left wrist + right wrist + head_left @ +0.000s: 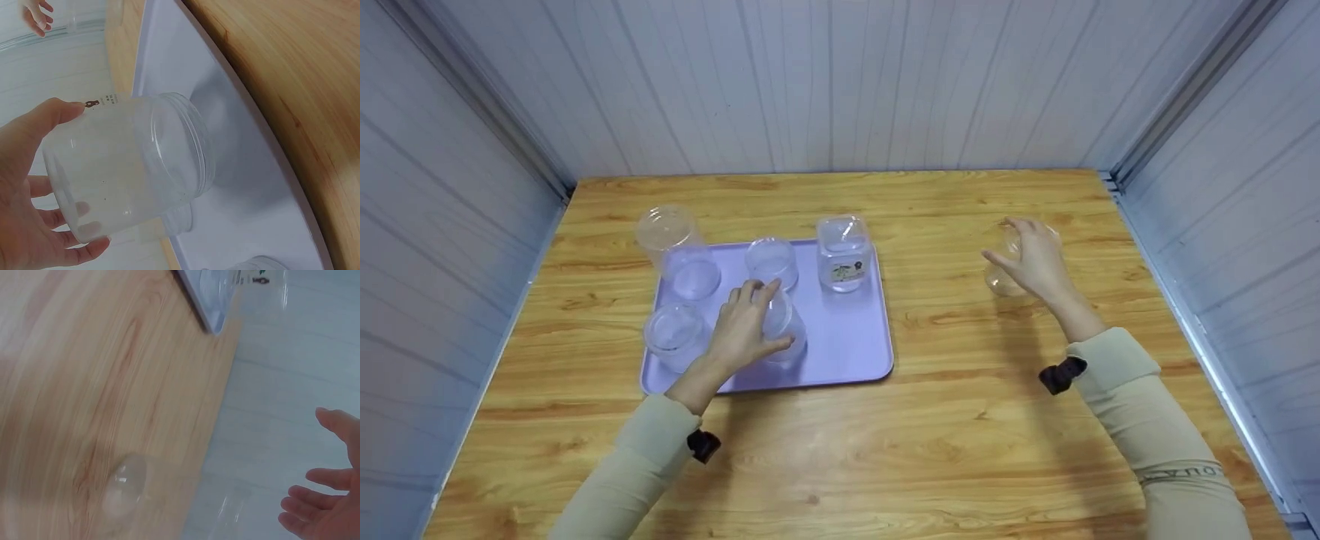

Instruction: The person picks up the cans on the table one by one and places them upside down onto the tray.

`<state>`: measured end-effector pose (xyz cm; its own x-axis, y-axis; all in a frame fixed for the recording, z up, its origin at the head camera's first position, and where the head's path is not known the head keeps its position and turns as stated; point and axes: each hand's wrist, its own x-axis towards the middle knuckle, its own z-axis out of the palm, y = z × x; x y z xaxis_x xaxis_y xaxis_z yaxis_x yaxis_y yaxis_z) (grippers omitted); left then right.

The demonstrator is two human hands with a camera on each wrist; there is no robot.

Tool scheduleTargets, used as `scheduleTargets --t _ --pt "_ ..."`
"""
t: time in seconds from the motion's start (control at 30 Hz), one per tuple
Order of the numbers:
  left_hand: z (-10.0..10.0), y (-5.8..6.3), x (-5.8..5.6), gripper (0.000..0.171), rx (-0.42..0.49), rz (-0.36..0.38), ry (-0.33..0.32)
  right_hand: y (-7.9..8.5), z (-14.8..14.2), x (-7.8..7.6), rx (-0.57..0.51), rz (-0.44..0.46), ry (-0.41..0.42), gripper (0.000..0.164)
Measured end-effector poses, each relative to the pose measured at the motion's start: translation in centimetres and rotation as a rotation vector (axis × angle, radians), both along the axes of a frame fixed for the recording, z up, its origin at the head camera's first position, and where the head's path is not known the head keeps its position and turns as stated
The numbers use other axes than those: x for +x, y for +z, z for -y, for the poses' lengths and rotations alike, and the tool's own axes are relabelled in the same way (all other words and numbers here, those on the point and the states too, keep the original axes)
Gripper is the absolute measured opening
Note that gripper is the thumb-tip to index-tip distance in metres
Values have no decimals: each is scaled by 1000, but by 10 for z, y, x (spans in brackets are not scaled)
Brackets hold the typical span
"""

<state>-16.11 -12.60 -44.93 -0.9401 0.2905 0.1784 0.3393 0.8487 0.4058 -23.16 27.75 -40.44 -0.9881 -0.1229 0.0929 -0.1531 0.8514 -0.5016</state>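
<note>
My left hand [739, 334] holds a clear plastic jar [112, 163] round its base, thumb on one side and fingers on the other. The jar is upside down, its threaded mouth pointing at the lilac tray [847, 352] and close over it. Off to the right, my right hand [1035, 262] is spread, thumb apart from the fingers, above another clear jar [1003, 283] on the wooden table. In the right wrist view that jar [126, 489] shows below the hand, apart from the fingers.
On the tray stand a squarish labelled jar [844, 255] at the back right, a round jar [771, 262] at the back middle and another jar [675, 334] at the front left. A tall jar [667, 229] is at the back left corner. Pale panel walls [840, 90] enclose the table.
</note>
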Motion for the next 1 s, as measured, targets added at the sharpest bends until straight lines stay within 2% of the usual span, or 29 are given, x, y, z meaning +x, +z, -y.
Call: scheduleTargets --t 0.23,0.63,1.0 --pt "2 3 -3 83 -54 49 -22 1 -17 -10 20 84 -74 80" --pt "2 3 -10 84 -119 105 -71 -1 -31 -24 70 123 -148 79" --pt "2 1 -14 84 -132 140 -110 -5 -38 -35 109 243 -173 94"
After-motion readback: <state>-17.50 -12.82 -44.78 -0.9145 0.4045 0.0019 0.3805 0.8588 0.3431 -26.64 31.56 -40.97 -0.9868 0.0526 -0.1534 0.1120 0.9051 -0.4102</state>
